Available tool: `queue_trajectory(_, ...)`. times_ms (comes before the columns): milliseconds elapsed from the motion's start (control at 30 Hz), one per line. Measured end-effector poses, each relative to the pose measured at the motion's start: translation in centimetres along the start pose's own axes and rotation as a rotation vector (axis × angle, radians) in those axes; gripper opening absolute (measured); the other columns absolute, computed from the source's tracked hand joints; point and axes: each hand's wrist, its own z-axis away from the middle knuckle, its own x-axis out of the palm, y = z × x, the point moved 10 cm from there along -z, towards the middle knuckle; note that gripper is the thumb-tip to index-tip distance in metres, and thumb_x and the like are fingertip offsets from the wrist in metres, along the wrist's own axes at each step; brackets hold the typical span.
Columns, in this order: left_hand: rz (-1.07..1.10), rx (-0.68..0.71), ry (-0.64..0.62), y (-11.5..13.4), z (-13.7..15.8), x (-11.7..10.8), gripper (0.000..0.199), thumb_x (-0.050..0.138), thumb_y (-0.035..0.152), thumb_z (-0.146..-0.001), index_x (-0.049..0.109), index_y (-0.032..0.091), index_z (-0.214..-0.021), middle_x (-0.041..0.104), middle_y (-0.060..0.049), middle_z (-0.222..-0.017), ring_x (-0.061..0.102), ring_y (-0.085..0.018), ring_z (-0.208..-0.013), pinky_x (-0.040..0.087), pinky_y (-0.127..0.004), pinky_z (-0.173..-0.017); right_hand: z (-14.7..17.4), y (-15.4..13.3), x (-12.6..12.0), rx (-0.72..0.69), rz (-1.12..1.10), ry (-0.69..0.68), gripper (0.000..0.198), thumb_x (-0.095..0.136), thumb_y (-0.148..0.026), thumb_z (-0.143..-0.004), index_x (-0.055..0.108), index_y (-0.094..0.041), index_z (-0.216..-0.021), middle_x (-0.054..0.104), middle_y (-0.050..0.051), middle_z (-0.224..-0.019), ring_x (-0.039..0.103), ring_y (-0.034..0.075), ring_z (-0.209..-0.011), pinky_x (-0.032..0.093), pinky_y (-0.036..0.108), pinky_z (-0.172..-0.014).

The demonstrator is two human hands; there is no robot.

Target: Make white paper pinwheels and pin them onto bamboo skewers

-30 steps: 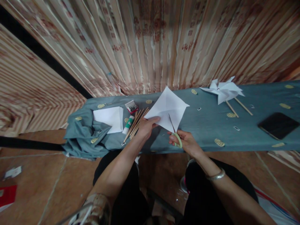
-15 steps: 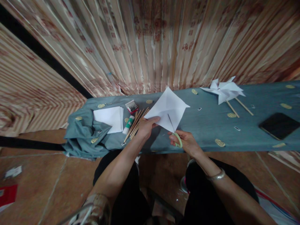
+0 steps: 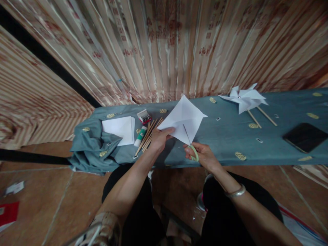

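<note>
My left hand (image 3: pixel 161 137) pinches the left corner of a white square sheet of paper (image 3: pixel 183 114), which is held up over the table with one corner pointing away from me. A slit shows near its right corner. My right hand (image 3: pixel 201 153) grips a pair of scissors (image 3: pixel 194 153) with light green handles. One blade lies over the paper, running in from the near corner toward the middle; the other blade is hidden under the sheet. Close to my left hand lie several wooden sticks (image 3: pixel 149 136) and a glue stick (image 3: pixel 140 136).
A stack of white paper (image 3: pixel 120 128) and a small box of pins (image 3: pixel 144 117) are at the left of the cloth-covered table (image 3: pixel 220 143). White paper pinwheels (image 3: pixel 243 98) on sticks lie at the right, near a dark flat object (image 3: pixel 305 137). A curtain (image 3: pixel 164 51) hangs behind.
Almost nothing differs. Both hands, the paper and the scissors stay in nearly the same place.
</note>
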Motion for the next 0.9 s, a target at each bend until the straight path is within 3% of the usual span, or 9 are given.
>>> queue_trajectory(500, 0.002, -0.004, -0.027, -0.1, 0.0, 0.1, 0.037, 0.09, 0.023, -0.039, 0.072, 0.012, -0.069, 0.073, -0.005, -0.071, 0.066, -0.018, -0.068, 0.053, -0.03, -0.065, 0.4, -0.8, 0.2, -0.048, 0.058, -0.042, 0.058, 0.078, -0.072, -0.056, 0.071, -0.018, -0.074, 0.064, 0.0, -0.057, 0.054, 0.01, -0.05, 0.043, 0.024, -0.049)
queue_trajectory(900, -0.003, -0.006, -0.031, -0.2, 0.0, 0.3, 0.038, 0.091, 0.025, -0.038, 0.071, 0.012, -0.067, 0.073, -0.006, -0.071, 0.066, -0.019, -0.067, 0.053, -0.031, -0.063, 0.0, -0.1, -0.1, -0.026, 0.043, -0.031, 0.058, 0.079, -0.07, -0.056, 0.072, -0.018, -0.079, 0.063, 0.0, -0.058, 0.055, 0.011, -0.051, 0.045, 0.026, -0.05)
